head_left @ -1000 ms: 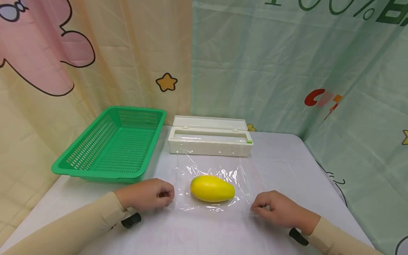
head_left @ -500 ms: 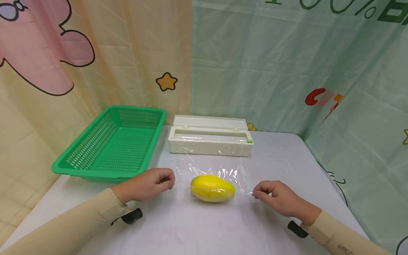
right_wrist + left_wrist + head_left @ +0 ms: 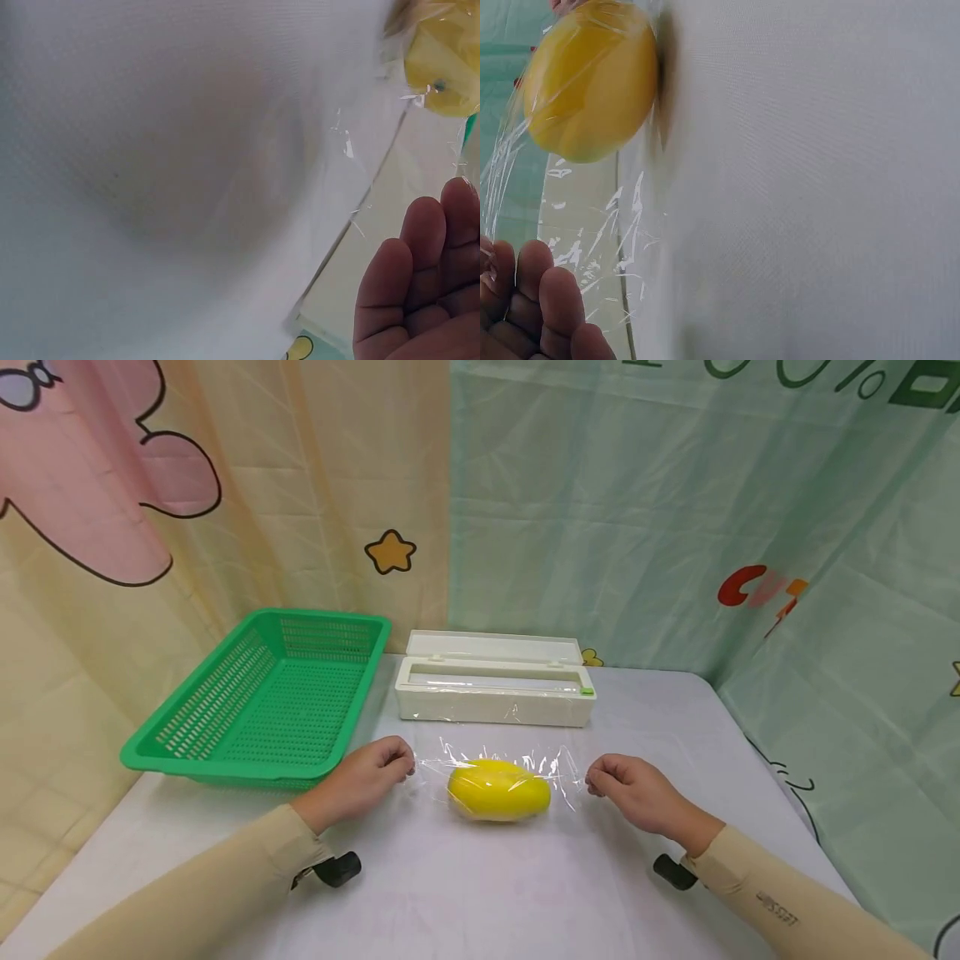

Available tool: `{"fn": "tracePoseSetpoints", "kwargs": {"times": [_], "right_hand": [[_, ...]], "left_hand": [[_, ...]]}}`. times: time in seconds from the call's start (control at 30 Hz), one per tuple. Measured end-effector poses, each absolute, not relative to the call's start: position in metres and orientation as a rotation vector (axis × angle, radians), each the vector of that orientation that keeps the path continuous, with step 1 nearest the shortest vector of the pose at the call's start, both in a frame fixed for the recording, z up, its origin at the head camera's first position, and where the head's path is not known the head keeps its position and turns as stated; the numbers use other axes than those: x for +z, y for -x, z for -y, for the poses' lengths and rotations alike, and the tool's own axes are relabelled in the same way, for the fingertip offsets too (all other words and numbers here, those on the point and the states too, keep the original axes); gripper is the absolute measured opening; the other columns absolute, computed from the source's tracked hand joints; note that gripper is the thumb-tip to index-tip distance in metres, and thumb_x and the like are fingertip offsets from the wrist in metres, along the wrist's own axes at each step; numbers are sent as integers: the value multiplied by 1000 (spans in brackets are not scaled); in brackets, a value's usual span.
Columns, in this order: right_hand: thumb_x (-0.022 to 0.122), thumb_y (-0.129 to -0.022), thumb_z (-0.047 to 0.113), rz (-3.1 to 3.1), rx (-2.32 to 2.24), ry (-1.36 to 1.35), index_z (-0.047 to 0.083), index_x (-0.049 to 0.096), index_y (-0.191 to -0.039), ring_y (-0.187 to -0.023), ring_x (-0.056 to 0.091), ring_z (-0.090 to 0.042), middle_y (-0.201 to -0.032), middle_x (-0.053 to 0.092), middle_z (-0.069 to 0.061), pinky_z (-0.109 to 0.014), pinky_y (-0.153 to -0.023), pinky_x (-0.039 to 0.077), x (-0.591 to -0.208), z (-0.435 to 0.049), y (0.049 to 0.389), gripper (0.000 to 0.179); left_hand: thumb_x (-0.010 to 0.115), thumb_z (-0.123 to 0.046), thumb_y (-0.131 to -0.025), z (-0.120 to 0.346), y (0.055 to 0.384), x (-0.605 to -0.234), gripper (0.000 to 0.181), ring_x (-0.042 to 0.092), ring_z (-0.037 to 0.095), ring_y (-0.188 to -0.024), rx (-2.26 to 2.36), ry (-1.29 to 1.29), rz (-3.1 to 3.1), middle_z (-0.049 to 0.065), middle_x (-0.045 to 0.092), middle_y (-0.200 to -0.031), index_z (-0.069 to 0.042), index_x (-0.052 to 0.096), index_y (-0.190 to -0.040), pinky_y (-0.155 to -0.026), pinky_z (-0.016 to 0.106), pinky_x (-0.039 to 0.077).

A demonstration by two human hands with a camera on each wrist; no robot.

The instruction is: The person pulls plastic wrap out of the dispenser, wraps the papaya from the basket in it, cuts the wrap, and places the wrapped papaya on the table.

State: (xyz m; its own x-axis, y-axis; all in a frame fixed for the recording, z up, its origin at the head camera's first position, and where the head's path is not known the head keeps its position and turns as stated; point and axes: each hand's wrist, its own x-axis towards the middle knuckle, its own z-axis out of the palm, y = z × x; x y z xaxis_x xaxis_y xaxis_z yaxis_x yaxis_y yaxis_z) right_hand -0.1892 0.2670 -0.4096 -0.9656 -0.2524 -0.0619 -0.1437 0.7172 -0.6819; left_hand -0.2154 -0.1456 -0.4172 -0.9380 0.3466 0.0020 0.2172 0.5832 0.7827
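A smooth yellow oblong fruit [image 3: 498, 792], mango- or papaya-like, lies on its side mid-table. Clear cling film [image 3: 558, 768] drapes over its top, creased and shiny. My left hand [image 3: 363, 777], to the fruit's left, pinches the film's edge between thumb and fingers. On the opposite side, my right hand [image 3: 641, 793] pinches the other edge. Film stretches from the curled fingers [image 3: 561, 300] toward the fruit in the left wrist view. In the right wrist view, the fruit [image 3: 446, 64] shows through the film, beyond the fingers [image 3: 424, 232]. Neither hand touches the fruit.
Behind the fruit stands a white cling film dispenser [image 3: 495, 708], its lid raised and a roll inside. A green perforated basket [image 3: 352, 727] sits at the left, close to my left forearm. Printed curtains [image 3: 585, 527] enclose the white-covered table [image 3: 480, 893].
Both hands have lifted from the near side and moved away from me toward the dispenser, carrying the film's near edge up over the fruit. The fruit has shifted or rolled slightly away.
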Motion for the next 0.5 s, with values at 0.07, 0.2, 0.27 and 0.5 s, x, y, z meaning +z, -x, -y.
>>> {"fn": "tracePoseSetpoints", "kwargs": {"times": [0.07,0.2,0.27,0.5], "right_hand": [[53,-109,19,-2768,-1057,270,8,70,-99,-91,62,-17,-95,71,-3,-31,-82,54,-413,-264,195,23],[52,-108,19,-2754,-1001,199,8,69,-97,-87,62,-17,-92,69,-3,-32,-78,53,-417,-260,203,24],[51,-108,20,-2746,-975,170,8,68,-95,-85,59,-18,-90,67,-3,-32,-73,51,-418,-258,206,24],[50,-106,21,-2715,-906,92,8,67,-89,-70,50,-19,-79,60,-3,-31,-62,42,-419,-251,213,27]], "left_hand": [[55,-18,-105,144,219,-422,16,55,16,-81,1281,-410,-2669,2,64,-88,-9,64,-95,-72,29,45],[56,-18,-105,142,227,-430,18,55,16,-76,1216,-326,-2708,2,65,-85,-6,67,-97,-70,30,46],[57,-18,-104,142,229,-434,19,55,16,-75,1182,-305,-2725,1,66,-84,-5,70,-97,-70,30,46],[61,-14,-104,141,233,-440,16,54,17,-75,1161,-256,-2717,2,64,-82,-4,71,-96,-69,30,45]]}}
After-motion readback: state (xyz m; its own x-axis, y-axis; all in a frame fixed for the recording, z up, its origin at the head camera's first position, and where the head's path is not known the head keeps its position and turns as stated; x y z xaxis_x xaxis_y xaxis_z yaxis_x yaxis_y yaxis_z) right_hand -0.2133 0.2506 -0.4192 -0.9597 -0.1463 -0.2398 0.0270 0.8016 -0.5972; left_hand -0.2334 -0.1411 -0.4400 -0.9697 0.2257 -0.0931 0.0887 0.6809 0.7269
